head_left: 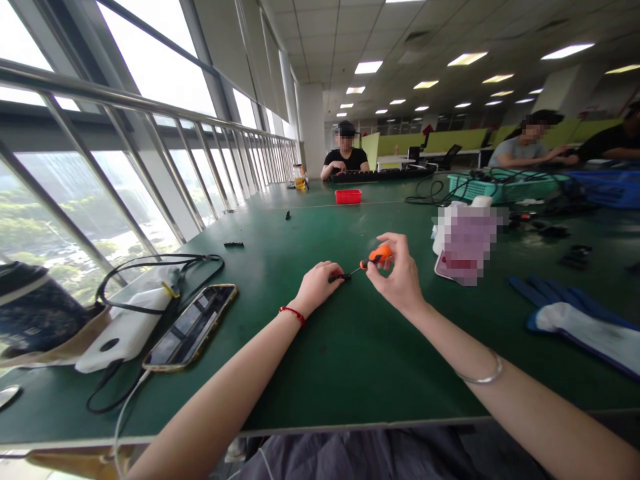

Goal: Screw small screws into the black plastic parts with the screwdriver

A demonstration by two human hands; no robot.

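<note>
On the green bench [300, 383], straight ahead of me: small black part [343, 276] in my left grip [316, 287], fingertips pinching it at or just above the surface. Right grip [399, 277] has thumb and fingers closed round the orange-and-black screwdriver [381, 254], shaft angled down-left to the part. Status, my read: part held, driver lined up, so this piece looks mid-work, not finished. Can't call how much is left on it. Two more black bits lie loose beyond my left grip, a longer strip [233, 245] and a smaller piece [288, 215]; both look untouched for now, and can't say whether they belong to this job. Red tray [349, 196] sits further up the bench; its contents don't read from this angle. Hard to make out: most of the part is behind my left fingers, the tip is too small to tell whether it's seated or just short, and no screw is visible. Right-side clutter partly pixelated. Blue-and-white glove [585, 320] runs off the right edge.
</note>
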